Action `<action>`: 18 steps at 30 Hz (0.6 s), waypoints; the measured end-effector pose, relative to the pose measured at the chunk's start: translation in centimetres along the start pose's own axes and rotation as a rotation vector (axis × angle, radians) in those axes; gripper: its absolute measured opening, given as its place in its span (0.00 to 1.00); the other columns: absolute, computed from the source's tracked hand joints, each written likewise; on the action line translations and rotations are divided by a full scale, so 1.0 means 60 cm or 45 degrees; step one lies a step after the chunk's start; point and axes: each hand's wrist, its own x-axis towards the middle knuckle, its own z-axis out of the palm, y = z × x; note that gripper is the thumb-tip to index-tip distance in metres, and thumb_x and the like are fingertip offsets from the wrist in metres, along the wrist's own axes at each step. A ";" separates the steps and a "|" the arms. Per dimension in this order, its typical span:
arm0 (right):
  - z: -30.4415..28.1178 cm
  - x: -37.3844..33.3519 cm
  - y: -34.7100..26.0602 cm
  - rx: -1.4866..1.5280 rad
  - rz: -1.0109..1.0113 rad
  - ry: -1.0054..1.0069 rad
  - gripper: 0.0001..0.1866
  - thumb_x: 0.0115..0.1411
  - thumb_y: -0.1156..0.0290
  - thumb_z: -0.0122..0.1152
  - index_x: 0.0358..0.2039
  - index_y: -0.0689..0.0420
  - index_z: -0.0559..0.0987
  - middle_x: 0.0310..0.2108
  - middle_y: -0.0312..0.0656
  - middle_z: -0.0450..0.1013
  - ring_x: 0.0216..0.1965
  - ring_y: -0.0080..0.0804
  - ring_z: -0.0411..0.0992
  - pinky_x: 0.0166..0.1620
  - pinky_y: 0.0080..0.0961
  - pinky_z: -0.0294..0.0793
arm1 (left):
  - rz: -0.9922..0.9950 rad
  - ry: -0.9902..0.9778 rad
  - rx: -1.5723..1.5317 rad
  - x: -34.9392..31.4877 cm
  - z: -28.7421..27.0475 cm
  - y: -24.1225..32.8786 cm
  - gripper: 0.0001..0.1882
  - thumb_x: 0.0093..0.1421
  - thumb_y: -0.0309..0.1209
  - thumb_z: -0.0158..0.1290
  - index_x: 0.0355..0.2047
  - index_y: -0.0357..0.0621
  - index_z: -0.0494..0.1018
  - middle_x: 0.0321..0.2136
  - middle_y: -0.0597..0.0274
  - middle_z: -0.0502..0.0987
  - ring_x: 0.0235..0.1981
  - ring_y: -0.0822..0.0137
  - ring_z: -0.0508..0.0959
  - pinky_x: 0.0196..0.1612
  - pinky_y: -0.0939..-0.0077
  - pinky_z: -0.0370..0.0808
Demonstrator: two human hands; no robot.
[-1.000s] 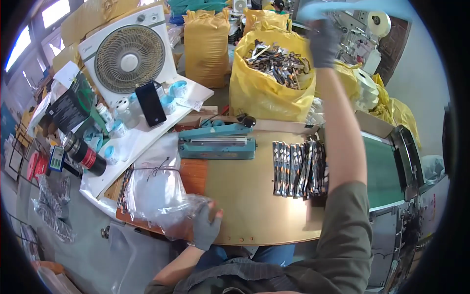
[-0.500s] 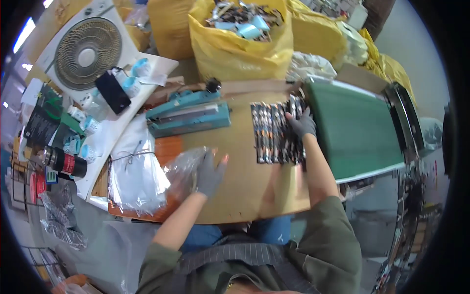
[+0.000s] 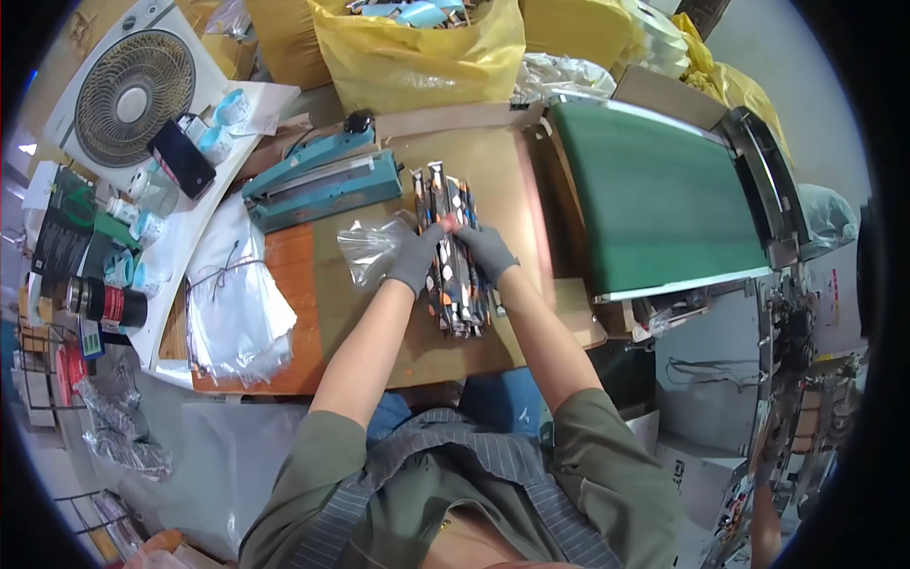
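Long, narrow stick packets, dark with white and orange patches, are gathered into an upright bundle at the middle of the table. My left hand, in a grey glove with bare fingertips, presses the bundle from its left side. From the right, my right hand, gloved the same way, closes on it, and the fingertips of both meet over the packets. A crumpled clear plastic bag lies against the left hand; whether that hand also grips it is hidden.
Behind the bag stands a teal bar sealer. A tied stack of clear bags lies at left, near a white stand with a phone and flask. A green conveyor belt borders the right; a yellow sack stands behind.
The packets, earlier spread in a row by the belt, have moved left and are squeezed into a narrow bundle. My left hand has come from the bag to join my right on them.
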 end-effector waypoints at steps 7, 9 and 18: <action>-0.009 -0.041 -0.018 -0.669 -0.423 0.732 0.37 0.43 0.47 0.68 0.42 0.68 0.73 0.33 0.46 0.74 0.32 0.36 0.73 0.38 0.27 0.72 | -0.070 0.193 0.330 -0.048 -0.021 0.006 0.41 0.46 0.59 0.58 0.46 0.31 0.70 0.39 0.51 0.76 0.40 0.59 0.75 0.45 0.71 0.70; -0.002 -0.055 -0.020 -0.065 0.056 -0.035 0.33 0.47 0.52 0.68 0.42 0.68 0.73 0.32 0.43 0.74 0.31 0.27 0.73 0.35 0.23 0.72 | -0.071 0.161 0.152 -0.058 -0.001 -0.005 0.42 0.47 0.59 0.58 0.47 0.30 0.69 0.41 0.50 0.75 0.40 0.59 0.75 0.45 0.72 0.70; 0.089 -0.076 0.004 0.599 -0.086 -0.249 0.21 0.54 0.61 0.62 0.45 0.60 0.73 0.36 0.38 0.73 0.36 0.25 0.72 0.41 0.23 0.72 | 0.195 -0.040 0.095 -0.127 -0.064 0.070 0.38 0.41 0.49 0.67 0.43 0.31 0.67 0.37 0.57 0.74 0.39 0.67 0.74 0.43 0.72 0.72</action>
